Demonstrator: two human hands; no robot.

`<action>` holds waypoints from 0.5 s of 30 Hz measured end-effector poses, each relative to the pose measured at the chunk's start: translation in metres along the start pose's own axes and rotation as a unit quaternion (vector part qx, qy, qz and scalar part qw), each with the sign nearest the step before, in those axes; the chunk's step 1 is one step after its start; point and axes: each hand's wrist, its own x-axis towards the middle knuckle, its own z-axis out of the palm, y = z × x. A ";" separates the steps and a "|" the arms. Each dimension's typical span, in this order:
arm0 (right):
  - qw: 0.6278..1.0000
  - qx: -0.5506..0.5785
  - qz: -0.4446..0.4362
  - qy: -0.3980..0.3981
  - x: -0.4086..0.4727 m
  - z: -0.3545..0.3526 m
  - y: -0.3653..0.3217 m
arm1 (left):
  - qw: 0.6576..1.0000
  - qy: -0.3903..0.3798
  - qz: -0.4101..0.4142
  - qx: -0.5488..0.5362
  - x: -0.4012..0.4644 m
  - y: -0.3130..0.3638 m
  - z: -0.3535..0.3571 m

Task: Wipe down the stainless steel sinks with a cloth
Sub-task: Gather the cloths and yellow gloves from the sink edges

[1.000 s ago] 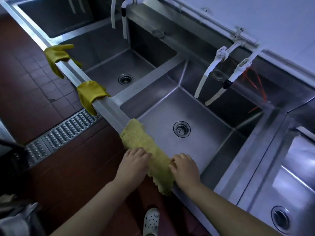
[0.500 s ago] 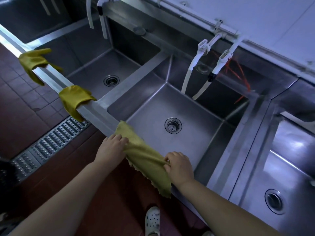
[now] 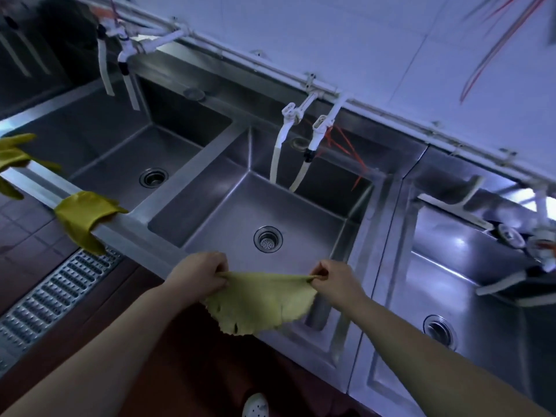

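Low in the middle of the frame, a yellow cloth hangs stretched between two hands over the front edge of the middle sink. The left hand has its fingers clenched on the cloth's left corner; the right hand pinches the right corner between thumb and fingers. Below that taut top edge, the cloth sags down. At left, two yellow gloves drape over the sink rim.
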 end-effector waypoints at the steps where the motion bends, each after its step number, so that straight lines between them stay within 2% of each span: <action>1: 1.000 -0.001 0.008 0.004 -0.003 -0.013 0.004 | 1.000 0.011 0.015 -0.007 0.005 0.011 -0.005; 5: 0.999 -0.024 0.020 0.040 -0.014 -0.058 0.018 | 0.995 0.048 0.085 0.012 0.026 0.058 -0.024; 9: 0.995 -0.019 0.026 0.091 -0.030 -0.095 0.030 | 0.982 0.062 0.143 0.106 0.039 0.101 -0.035; 12: 0.994 0.011 0.042 0.097 -0.050 -0.108 0.050 | 0.965 0.075 0.193 0.164 0.036 0.124 -0.026; 15: 0.996 -0.013 0.069 0.053 -0.076 -0.097 0.083 | 0.946 0.005 0.237 0.223 0.024 0.136 0.005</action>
